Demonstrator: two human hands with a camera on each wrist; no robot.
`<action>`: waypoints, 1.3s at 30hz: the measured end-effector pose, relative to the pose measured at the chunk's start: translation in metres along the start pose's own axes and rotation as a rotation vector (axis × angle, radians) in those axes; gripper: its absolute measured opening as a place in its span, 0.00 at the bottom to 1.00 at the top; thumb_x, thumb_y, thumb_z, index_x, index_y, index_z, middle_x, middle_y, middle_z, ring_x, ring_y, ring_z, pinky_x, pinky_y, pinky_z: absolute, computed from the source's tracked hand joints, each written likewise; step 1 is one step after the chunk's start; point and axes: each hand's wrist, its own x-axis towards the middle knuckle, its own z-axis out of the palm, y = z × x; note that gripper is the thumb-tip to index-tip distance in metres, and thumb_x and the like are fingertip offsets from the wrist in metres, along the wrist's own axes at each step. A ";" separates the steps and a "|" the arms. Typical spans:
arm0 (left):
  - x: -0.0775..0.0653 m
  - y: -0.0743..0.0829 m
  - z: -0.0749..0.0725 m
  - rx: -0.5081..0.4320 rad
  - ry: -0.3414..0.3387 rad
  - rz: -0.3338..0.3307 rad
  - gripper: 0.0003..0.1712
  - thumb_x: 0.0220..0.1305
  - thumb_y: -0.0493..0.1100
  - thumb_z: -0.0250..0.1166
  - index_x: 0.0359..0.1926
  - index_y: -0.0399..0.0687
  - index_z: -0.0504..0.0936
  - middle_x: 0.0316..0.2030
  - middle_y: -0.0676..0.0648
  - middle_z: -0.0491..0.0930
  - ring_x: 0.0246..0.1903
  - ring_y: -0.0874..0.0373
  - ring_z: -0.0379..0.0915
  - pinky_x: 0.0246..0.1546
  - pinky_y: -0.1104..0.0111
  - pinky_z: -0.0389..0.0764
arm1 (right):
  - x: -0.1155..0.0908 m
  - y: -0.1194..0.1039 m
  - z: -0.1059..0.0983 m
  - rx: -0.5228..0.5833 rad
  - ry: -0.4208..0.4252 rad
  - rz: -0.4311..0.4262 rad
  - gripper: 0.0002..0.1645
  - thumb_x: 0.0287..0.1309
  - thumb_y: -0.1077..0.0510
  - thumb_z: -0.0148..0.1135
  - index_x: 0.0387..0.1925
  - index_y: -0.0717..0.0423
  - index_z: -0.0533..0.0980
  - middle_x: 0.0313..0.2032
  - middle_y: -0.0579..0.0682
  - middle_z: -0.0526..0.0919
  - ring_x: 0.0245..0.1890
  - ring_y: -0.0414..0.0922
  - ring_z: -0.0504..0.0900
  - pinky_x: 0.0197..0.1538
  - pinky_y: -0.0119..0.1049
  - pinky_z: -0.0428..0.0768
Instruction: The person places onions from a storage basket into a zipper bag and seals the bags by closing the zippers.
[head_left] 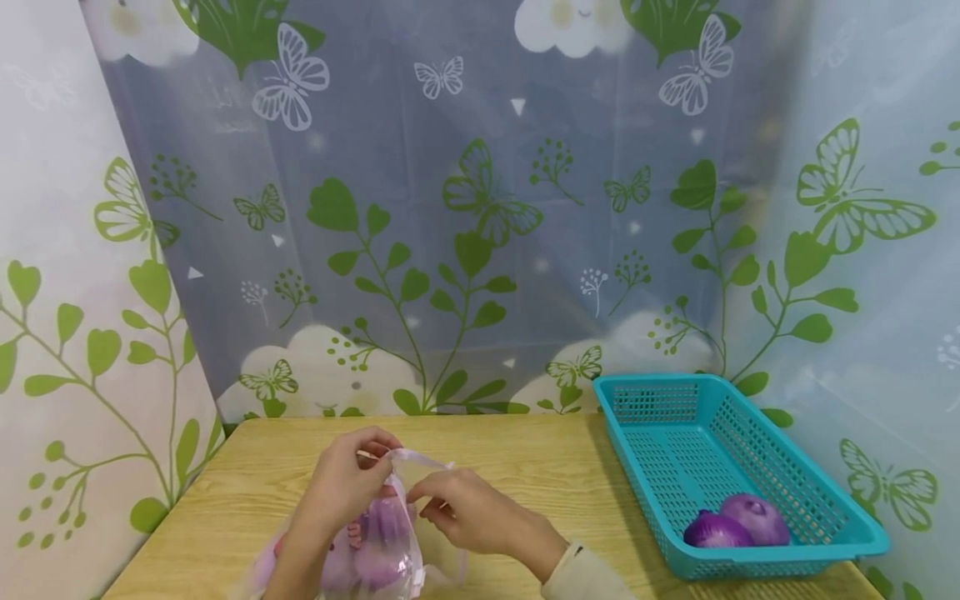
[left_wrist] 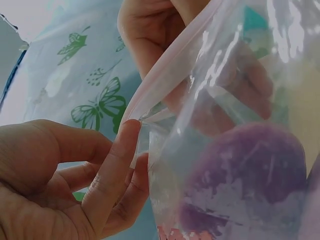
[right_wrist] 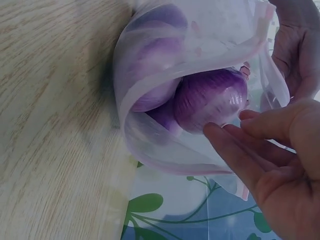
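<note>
A clear zip bag (head_left: 405,533) with a pink-edged mouth stands on the table, holding several purple onions (right_wrist: 212,100). At its rim, my left hand (head_left: 348,483) pinches the edge between thumb and fingers; the left wrist view shows this left hand (left_wrist: 95,180) beside the bag wall. My right hand (head_left: 476,512) is at the open mouth. In the right wrist view, the extended fingers of that right hand (right_wrist: 285,165) reach over the rim, close to the uppermost onion. Whether they touch it I cannot tell. Red print shows on the bag.
To the right, a turquoise plastic basket (head_left: 652,492) stands on the wooden table (head_left: 525,442), with two purple onions (head_left: 753,518) at its near end. A curtain (head_left: 450,333) printed with leaves and butterflies hangs behind and at both sides.
</note>
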 end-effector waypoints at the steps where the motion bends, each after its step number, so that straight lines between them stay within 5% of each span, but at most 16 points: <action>1: 0.000 0.000 0.000 0.001 0.002 -0.003 0.11 0.65 0.27 0.60 0.44 0.39 0.85 0.43 0.37 0.83 0.31 0.56 0.82 0.27 0.69 0.90 | 0.000 0.001 0.000 -0.007 0.011 -0.006 0.16 0.66 0.74 0.59 0.51 0.63 0.82 0.48 0.56 0.89 0.42 0.39 0.90 0.43 0.10 0.80; 8: 0.000 0.000 0.000 0.000 -0.004 -0.009 0.11 0.65 0.28 0.60 0.45 0.39 0.84 0.44 0.37 0.82 0.28 0.57 0.82 0.27 0.69 0.90 | -0.001 0.003 0.000 -0.037 0.038 -0.049 0.11 0.66 0.72 0.60 0.46 0.63 0.85 0.41 0.55 0.90 0.34 0.32 0.85 0.38 0.11 0.78; 16: -0.001 0.000 -0.001 -0.015 -0.006 -0.009 0.11 0.65 0.28 0.59 0.45 0.38 0.84 0.45 0.35 0.82 0.31 0.56 0.83 0.29 0.68 0.91 | -0.003 0.003 -0.001 -0.030 -0.068 -0.063 0.16 0.68 0.73 0.56 0.50 0.62 0.84 0.47 0.55 0.90 0.45 0.36 0.88 0.46 0.11 0.79; 19: 0.000 -0.001 -0.001 -0.015 -0.007 -0.010 0.11 0.66 0.28 0.59 0.46 0.38 0.84 0.45 0.35 0.81 0.32 0.56 0.82 0.29 0.68 0.91 | -0.005 0.001 -0.007 -0.006 -0.089 -0.029 0.16 0.69 0.73 0.56 0.52 0.62 0.83 0.48 0.55 0.90 0.40 0.35 0.87 0.42 0.11 0.79; 27: 0.001 -0.002 -0.002 -0.010 -0.011 -0.023 0.11 0.66 0.28 0.59 0.46 0.38 0.84 0.46 0.35 0.81 0.33 0.55 0.83 0.29 0.68 0.91 | -0.013 0.002 -0.041 0.128 -0.147 0.122 0.17 0.71 0.67 0.58 0.58 0.56 0.81 0.56 0.54 0.87 0.48 0.35 0.87 0.45 0.18 0.85; 39: 0.001 -0.001 -0.003 -0.013 -0.024 -0.028 0.12 0.67 0.29 0.59 0.47 0.39 0.84 0.48 0.35 0.80 0.34 0.54 0.82 0.29 0.67 0.91 | -0.039 0.018 -0.111 -0.003 -0.212 0.169 0.17 0.71 0.58 0.62 0.58 0.56 0.80 0.55 0.54 0.86 0.49 0.43 0.88 0.48 0.26 0.88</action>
